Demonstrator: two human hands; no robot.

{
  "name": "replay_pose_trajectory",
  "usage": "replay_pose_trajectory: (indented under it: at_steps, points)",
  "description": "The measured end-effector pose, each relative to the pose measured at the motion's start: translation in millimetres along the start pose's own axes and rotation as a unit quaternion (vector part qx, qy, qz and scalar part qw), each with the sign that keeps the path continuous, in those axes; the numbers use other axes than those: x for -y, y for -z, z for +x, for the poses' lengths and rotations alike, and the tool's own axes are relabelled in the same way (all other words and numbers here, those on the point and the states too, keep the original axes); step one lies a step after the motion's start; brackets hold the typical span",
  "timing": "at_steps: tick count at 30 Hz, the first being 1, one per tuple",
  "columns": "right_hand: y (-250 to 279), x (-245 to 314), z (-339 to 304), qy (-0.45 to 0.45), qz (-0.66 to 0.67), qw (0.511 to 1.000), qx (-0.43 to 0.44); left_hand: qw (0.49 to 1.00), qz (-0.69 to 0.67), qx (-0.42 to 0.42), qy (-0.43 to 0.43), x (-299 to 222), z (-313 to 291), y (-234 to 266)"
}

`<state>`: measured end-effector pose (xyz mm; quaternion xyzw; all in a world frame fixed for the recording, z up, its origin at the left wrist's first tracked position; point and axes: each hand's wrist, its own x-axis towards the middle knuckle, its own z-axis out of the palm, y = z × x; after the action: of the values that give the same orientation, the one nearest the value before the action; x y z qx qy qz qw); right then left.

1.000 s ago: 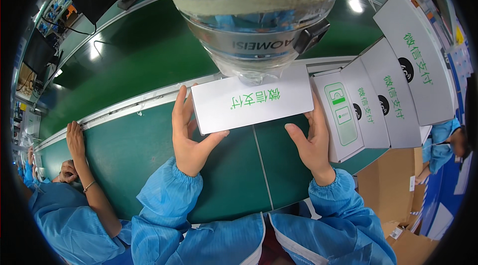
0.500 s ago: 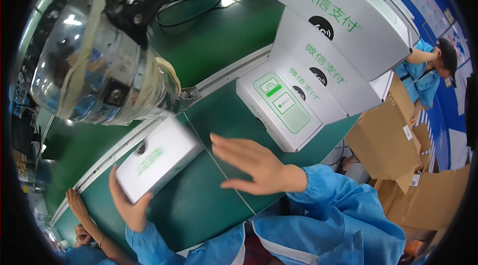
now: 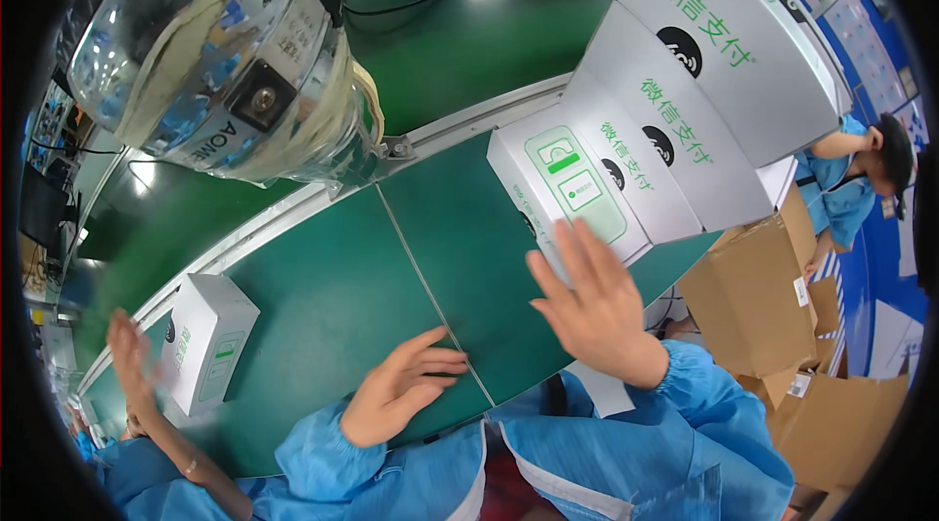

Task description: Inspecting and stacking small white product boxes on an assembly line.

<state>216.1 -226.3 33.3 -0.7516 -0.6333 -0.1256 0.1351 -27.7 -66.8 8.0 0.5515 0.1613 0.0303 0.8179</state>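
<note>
My left hand (image 3: 401, 389) is just above the green tabletop (image 3: 323, 257), near the thin seam line. It holds nothing, and its fingers are loosely stretched out. My right hand (image 3: 602, 316) spreads its fingers at the front edge of the lowest box (image 3: 567, 179) in a stack of white cartons with green and black print. Whether the fingertips touch that box I cannot tell. A single white box (image 3: 205, 345) stands at the far left of the table, beyond my reach of hand, beside a co-worker's blurred hand (image 3: 134, 364).
A shiny plastic-wrapped cylinder (image 3: 225, 71) on a black arm hangs over the table's left back. A metal rail (image 3: 479, 120) crosses behind the work area. Open brown cartons (image 3: 753, 296) stand at right, with another person in blue (image 3: 841, 179) behind them.
The white box has left my left hand and is now farther left, by the co-worker. My left hand has come back rightward, and my right hand has moved right to the stack.
</note>
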Motion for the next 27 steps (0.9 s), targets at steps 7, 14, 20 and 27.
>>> replay_pose_trajectory:
  at_steps: [7,14,20,27]
  points:
    - [-4,28,56,0.034,0.196,0.977,-0.080,0.980,-0.160,0.059,0.107,8,30,-9]
    - [-32,-59,141,-0.059,0.019,0.989,-0.137,0.984,-0.169,-0.059,0.023,0,61,-56]
    - [-46,-47,132,-0.080,0.176,0.974,-0.121,0.972,-0.208,-0.113,0.003,1,44,-79]
    - [-25,-2,83,-0.167,0.480,0.842,-0.179,0.953,0.005,-0.218,-0.209,-4,6,-48]
